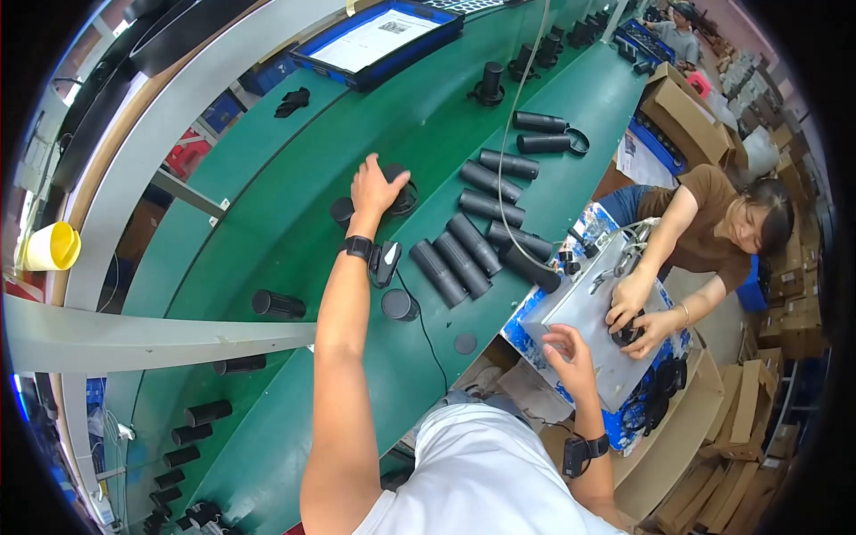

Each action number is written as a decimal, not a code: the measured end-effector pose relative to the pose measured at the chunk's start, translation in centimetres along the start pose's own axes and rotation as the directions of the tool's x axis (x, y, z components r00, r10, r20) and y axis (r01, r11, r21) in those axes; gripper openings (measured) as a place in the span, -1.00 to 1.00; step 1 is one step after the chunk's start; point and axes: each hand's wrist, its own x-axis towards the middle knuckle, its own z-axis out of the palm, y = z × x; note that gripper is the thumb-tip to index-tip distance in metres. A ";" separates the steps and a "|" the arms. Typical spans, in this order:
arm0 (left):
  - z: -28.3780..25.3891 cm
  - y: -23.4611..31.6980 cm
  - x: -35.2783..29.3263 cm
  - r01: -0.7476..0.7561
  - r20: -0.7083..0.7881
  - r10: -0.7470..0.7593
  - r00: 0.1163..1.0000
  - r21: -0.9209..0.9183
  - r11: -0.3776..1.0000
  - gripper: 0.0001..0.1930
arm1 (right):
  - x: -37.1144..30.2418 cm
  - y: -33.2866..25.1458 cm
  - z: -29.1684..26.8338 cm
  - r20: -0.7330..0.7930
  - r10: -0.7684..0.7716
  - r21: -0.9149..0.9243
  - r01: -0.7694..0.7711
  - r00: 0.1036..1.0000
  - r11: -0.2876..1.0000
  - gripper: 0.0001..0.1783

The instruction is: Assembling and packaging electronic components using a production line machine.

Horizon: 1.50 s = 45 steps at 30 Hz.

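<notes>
My left hand (376,189) reaches over the green conveyor belt, its fingers and thumb spread. Just under the thumb stands a black cylindrical part with a ring base (406,198); I cannot tell whether the hand touches it. A shorter black cylinder (341,211) is beside my wrist. My right hand (572,358) is raised at the near edge of a grey metal work plate (584,308), fingers apart and nothing in it. Several black ribbed tubes (462,257) lie in a row on the green ledge between my hands.
A co-worker's hands (635,323) hold a small black part on the metal plate. More black cylinders (278,304) are along the belt. A blue tray with paper (379,40) sits across it. A pale cable (505,152) hangs in front; a white post (160,337) crosses the left.
</notes>
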 end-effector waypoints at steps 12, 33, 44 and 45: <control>-3.8 -6.7 -5.3 0.092 0.032 -0.104 0.994 0.254 0.963 -0.51 | -1.9 1.8 -0.6 0.027 0.009 -0.003 -0.009 1.000 1.000 -0.56; -2.3 16.3 -25.7 0.277 0.396 0.618 0.679 -0.918 0.283 -0.31 | 2.0 -3.6 0.4 0.108 -0.187 0.912 -0.022 0.976 0.410 -0.47; 0.5 15.0 -29.3 0.720 0.700 0.692 0.174 -0.570 0.396 -0.39 | -3.0 0.9 -4.1 -0.113 -0.306 0.922 0.215 0.945 0.323 -0.26; 0.7 15.2 -29.7 0.701 0.707 0.689 0.163 -0.574 0.423 -0.41 | -3.8 1.4 -4.3 -0.126 -0.301 0.918 0.226 0.945 0.325 -0.26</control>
